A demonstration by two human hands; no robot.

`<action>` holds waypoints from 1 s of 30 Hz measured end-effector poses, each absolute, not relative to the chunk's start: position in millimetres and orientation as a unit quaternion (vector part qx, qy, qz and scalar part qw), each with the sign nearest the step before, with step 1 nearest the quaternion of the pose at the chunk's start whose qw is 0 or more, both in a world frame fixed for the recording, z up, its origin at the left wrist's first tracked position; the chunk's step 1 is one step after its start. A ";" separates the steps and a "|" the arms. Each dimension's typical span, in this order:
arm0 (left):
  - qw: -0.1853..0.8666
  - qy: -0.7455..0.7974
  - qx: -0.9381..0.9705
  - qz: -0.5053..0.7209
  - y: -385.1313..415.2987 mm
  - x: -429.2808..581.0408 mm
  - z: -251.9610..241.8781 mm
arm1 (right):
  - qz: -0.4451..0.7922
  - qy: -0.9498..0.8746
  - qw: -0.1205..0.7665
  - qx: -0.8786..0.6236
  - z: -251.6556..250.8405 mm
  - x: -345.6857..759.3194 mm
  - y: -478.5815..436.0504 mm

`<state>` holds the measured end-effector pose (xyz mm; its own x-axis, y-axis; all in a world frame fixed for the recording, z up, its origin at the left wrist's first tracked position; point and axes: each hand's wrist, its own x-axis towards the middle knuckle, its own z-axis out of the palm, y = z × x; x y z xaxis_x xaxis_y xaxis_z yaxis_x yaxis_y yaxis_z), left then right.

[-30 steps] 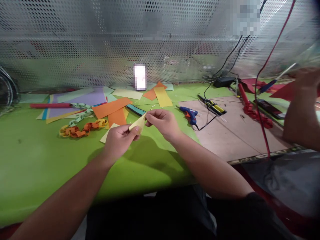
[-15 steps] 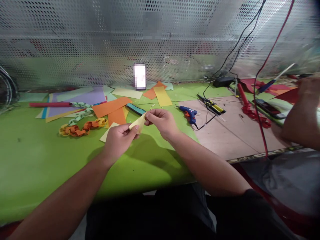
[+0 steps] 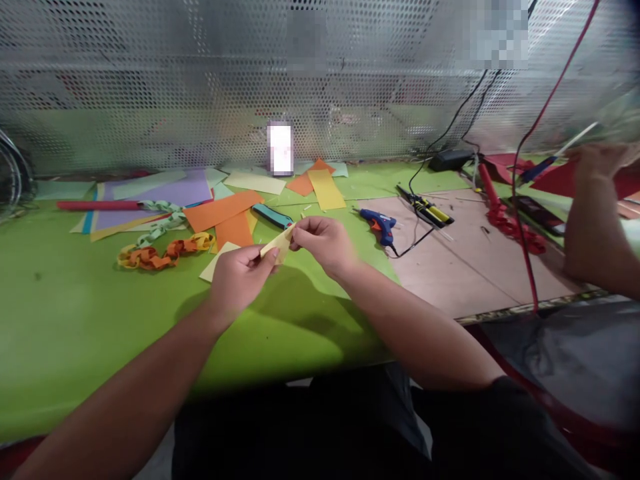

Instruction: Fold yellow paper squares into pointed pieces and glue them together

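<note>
While the left hand [image 3: 235, 277] pinches one folded, pale yellow paper piece [image 3: 275, 253] above the green tabletop [image 3: 145, 327], the right hand [image 3: 324, 247] holds its tapering far end in a narrow pinch; nearby lie one slim teal-and-black tool [image 3: 271, 216] and one blue plastic glue gun [image 3: 383, 230].

A perforated metal panel [image 3: 150, 87] stands behind a long green table [image 3: 90, 320].
</note>
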<state>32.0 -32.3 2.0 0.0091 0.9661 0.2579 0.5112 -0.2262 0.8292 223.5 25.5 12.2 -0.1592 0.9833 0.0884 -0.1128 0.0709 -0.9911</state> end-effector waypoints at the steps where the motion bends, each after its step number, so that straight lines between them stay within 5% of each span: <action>1: 0.262 0.562 0.660 0.425 -32.7 32.5 1.7 | 0.539 -0.529 0.513 -0.407 10.4 222.4 25.6; 30: 0.267 0.562 0.648 0.439 -33.0 36.0 5.3 | 0.587 -0.495 0.496 -0.406 9.4 219.0 23.9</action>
<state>36.0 -33.0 5.3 -0.0179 0.9632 0.2683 0.4931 -0.2250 0.8404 219.0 23.9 9.4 -0.1788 0.9838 0.0132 -0.1805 -0.0196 -0.9834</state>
